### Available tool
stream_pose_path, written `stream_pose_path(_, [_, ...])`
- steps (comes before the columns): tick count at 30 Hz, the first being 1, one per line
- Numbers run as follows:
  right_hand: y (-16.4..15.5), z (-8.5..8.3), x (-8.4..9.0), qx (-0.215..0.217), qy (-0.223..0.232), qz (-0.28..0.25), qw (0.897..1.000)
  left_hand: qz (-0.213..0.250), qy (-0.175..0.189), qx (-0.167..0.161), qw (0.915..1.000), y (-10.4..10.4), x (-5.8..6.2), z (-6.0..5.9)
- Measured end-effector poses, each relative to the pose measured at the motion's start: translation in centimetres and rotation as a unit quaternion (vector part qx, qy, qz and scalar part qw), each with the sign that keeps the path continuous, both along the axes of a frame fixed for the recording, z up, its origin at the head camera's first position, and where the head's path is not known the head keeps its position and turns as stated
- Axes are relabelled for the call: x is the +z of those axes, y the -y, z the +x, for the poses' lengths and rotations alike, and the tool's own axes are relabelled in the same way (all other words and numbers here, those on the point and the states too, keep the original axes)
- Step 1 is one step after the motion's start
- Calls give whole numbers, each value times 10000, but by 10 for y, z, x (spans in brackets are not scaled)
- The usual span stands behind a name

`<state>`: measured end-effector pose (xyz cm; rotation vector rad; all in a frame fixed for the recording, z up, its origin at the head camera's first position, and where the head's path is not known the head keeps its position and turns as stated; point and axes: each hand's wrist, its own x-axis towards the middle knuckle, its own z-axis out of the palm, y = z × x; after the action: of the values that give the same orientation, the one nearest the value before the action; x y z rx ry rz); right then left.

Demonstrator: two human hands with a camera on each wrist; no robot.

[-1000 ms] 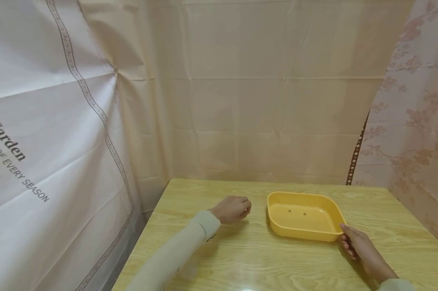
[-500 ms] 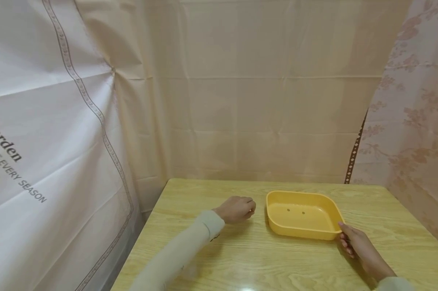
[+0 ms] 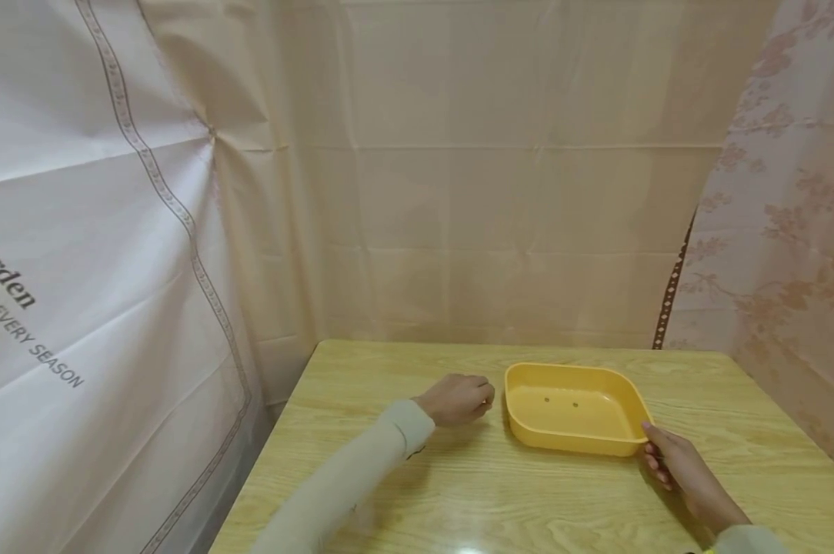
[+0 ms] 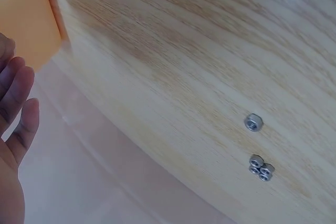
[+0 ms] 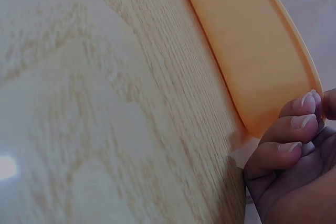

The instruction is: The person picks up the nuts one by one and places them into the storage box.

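A shallow yellow plastic tray [image 3: 576, 445] rests on the table. My right hand [image 3: 683, 465] pinches its near right corner, thumb on the rim; curled fingers [image 5: 283, 153] show below that rim in the right wrist view. Just left of the tray hovers my left hand [image 3: 456, 400], its fingers bent. The left wrist view cuts off part of this hand, so whether anything lies between thumb and forefinger is hidden. That view also shows one metal hex nut [image 4: 253, 123] on the wood and a tight cluster of several nuts [image 4: 261, 168] beside it.
Two small dark round spots [image 3: 561, 402] show on the tray's floor, too small to tell apart as nuts or holes. The wood-grain table [image 3: 528, 500] ends at a beige cloth [image 3: 486, 192] behind, with printed cloth [image 3: 112, 231] hanging at the left.
My left hand has moved to the right, closer to the tray, with fingers still bent. The right hand keeps its pinch on the tray's corner. The whole view has shifted slightly.
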<state>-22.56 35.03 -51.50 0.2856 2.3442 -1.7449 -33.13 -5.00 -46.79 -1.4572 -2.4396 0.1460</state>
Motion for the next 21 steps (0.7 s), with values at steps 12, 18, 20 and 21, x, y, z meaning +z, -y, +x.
stream_pose_path(12, [-1,0,-1,-42,-48,-19,10000,147,91,-18,9998,-12,6,-1])
stream_pose_path(18, [0,0,-2,-62,-10,33,10000,208,76,-52,9997,-18,7,2])
stream_pose_path(20, [0,1,-2,-84,7,56,9999,236,53,-86,9997,-19,7,2])
stream_pose_path(21, [0,1,-2,-103,14,60,9999,248,52,-97,9996,-20,7,2])
